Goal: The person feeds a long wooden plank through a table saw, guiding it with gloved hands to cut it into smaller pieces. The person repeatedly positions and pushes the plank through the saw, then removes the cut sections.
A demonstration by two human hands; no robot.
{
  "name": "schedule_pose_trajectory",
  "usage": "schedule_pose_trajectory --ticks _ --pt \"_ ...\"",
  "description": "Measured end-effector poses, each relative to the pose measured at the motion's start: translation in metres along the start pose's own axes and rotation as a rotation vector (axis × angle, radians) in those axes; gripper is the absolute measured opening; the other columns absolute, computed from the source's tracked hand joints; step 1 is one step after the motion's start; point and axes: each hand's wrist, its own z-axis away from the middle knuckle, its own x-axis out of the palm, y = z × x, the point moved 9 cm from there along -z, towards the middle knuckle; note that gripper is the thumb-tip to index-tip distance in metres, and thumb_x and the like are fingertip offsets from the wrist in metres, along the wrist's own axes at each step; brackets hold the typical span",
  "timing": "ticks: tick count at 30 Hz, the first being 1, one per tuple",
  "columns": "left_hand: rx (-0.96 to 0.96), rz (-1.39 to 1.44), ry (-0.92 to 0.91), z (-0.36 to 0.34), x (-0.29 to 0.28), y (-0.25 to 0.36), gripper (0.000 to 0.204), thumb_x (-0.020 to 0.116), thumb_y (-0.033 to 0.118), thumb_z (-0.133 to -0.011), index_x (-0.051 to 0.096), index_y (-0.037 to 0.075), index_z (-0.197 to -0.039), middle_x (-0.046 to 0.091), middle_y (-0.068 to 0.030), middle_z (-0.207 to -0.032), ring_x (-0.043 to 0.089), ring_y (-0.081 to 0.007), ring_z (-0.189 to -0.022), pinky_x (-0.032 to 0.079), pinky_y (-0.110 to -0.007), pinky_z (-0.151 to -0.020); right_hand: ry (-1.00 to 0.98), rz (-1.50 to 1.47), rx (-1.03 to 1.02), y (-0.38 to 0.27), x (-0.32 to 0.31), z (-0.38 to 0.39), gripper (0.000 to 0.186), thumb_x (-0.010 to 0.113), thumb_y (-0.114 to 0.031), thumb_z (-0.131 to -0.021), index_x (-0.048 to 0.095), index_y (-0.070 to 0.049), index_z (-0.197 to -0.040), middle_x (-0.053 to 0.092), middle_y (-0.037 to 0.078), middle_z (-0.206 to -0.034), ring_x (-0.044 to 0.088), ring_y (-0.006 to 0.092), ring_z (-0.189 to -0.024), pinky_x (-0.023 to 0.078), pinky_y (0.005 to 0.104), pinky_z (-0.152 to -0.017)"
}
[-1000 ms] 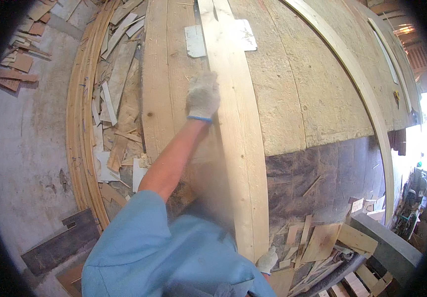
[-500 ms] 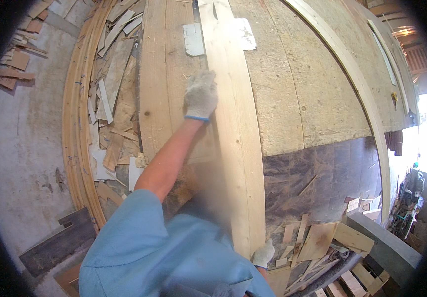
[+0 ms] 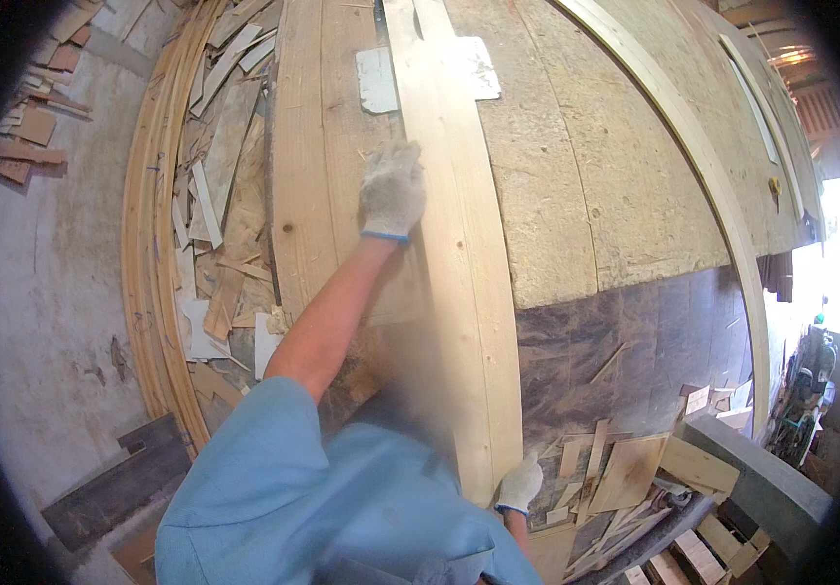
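A long pale wooden plank lies lengthwise along the workbench, running away from me. My left hand, in a white knit glove, presses against the plank's left edge about midway along it. My right hand, also gloved, grips the plank's near end at the lower edge of the picture. To the left of the plank lie two more pale boards, side by side. My blue sleeve fills the lower middle.
A chipboard bench top lies to the right, with two white sheet pieces at the far end. Wood offcuts and bent strips pile up on the left. Scrap blocks lie by a concrete ledge at lower right.
My left hand has slid a little farther along the plank's left edge. The plank has shifted slightly away from me.
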Motion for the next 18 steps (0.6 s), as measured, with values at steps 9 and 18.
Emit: schedule_pose_trajectory --ticks 9,18 --pt "0.038 0.011 0.026 -0.002 -0.003 0.003 0.022 0.062 0.011 -0.094 0.073 0.006 -0.112 0.07 -0.0136 -0.112 0.066 -0.0378 -0.106 0.05 -0.05 -0.099 0.066 -0.021 0.004 -0.018 -0.006 -0.013 0.038 0.039 -0.026 -0.112 0.063 0.003 -0.11 0.071 0.03 -0.088 0.068 0.0496 -0.084 0.05 0.0604 -0.072" --pt "0.045 0.018 0.037 0.0 -0.002 0.001 0.022 0.063 0.011 -0.093 0.073 0.007 -0.111 0.071 -0.0128 -0.114 0.066 -0.0385 -0.105 0.053 -0.048 -0.094 -0.015 -0.154 0.089 -0.026 -0.005 -0.03 0.009 0.056 -0.007 -0.093 0.062 -0.003 -0.098 0.071 0.026 -0.081 0.071 0.047 -0.081 0.052 0.0565 -0.07"
